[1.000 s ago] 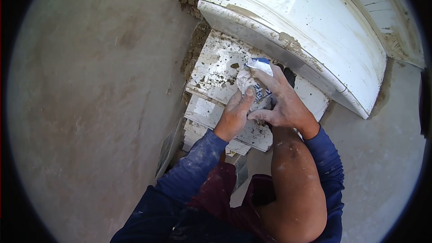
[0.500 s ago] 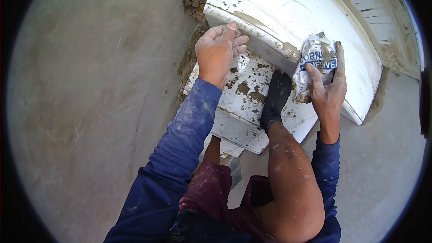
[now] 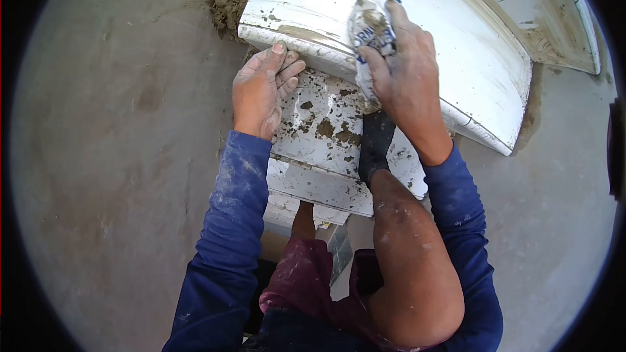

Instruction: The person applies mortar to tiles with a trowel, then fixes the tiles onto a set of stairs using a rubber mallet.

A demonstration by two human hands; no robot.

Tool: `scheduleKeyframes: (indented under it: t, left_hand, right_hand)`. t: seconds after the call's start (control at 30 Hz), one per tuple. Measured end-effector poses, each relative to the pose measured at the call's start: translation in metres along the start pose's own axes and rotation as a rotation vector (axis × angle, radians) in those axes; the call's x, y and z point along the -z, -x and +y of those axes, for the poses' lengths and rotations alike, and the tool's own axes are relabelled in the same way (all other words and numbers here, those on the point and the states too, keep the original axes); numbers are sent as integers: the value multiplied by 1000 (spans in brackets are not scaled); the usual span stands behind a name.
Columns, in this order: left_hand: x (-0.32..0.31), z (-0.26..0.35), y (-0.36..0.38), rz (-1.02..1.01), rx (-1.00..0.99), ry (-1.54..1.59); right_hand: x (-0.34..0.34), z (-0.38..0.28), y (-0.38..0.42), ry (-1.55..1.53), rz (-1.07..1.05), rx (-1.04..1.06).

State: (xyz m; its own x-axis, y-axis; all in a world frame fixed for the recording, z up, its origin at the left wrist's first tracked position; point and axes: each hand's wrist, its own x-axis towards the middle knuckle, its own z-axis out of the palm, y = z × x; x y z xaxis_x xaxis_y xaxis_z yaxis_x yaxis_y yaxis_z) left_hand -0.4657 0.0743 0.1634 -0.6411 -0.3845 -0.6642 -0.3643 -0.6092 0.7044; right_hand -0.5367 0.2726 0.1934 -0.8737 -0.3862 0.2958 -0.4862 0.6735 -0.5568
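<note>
The right hand [image 3: 411,68] gripped a crumpled plastic bag [image 3: 368,36] in the upper middle of the frame, its thumb bent across the near face and its fingers closed along the far side. The bag was white with blue printed lettering, smeared with brown dirt, and hung lengthwise over the front edge of the upper tiled step [image 3: 456,52]; whether it pressed on the tile could not be told.

The left hand [image 3: 264,88], dusty at the fingers, was left of centre near the same edge. Its fingers were loosely curled and half open, the thumb raised, with nothing visible in them; contact with the edge was unclear.

Below, the lower tiled step [image 3: 306,140] carried scattered mortar crumbs [image 3: 326,128], and a foot in a black sock [image 3: 376,140] stood on it, just under the bag's lower end. A heap of soil [image 3: 231,0] lay beside the upper step's corner at the upper left. Grey concrete floor [image 3: 130,156] filled the left side, and blue sleeves [image 3: 231,202] covered both arms.
</note>
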Motion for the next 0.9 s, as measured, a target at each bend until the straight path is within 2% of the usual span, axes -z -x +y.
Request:
scheduleKeyframes:
  t: [0.07, 0.1, 0.13, 0.2, 0.27, 0.33, 0.37, 0.4, 0.43, 0.47, 0.5, 0.53, 0.6, 0.7, 0.73, 0.8, 0.87, 0.9]
  left_hand:
    - [0, 0, 0, 7, -3, 16]
    - [0, -2, 0, 9, -4, 21]
    - [1, -4, 2, 10, -5, 42]
    - [3, -11, 3, -2, -18, 86]
    - [12, -24, 12, 24, 19, 73]
    - [32, -47, 23, 55, 83, 37]
    - [42, -60, 32, 81, 127, 7]
    - [53, -74, 43, 106, 174, -24]
    - [68, -90, 55, 105, 217, -43]
    - [81, -105, 66, 104, 252, -60]
    - [93, -117, 79, 105, 284, -90]
    - [108, -126, 92, 107, 320, -122]
    - [142, -140, 120, 149, 355, -145]
    - [184, -157, 124, 241, 385, -178]
    - [189, -161, 128, 282, 403, -197]
    - [192, -167, 124, 270, 346, -248]
    - [185, -168, 114, 232, 231, -309]
    - [188, -170, 112, 217, 134, -421]
  right_hand:
    - [48, 38, 43, 149, 40, -158]
    - [71, 56, 65, 215, 99, -301]
    - [96, 66, 80, 244, 121, -529]
    - [129, 99, 109, 227, 256, -636]
    - [129, 106, 111, 241, 237, -602]
    - [100, 87, 85, 262, 155, -429]
    - [83, 65, 59, 96, 79, -506]
    - [63, 50, 33, 128, 14, -424]
    - [39, 39, 7, 149, 2, -235]
    - [25, 12, -23, 70, -92, -150]
    - [15, -1, -49, 7, -173, 45]
    - [12, -16, -72, -71, -255, -5]
    - [2, -4, -102, -110, -57, -22]
    - [-32, 27, -128, -90, -96, -76]
    - [-45, 4, -131, -7, -75, 43]
    - [-56, -45, -137, 9, -295, 253]
    - [-43, -99, -124, -383, -65, 368]
    - [-35, -102, -111, -282, -139, 414]
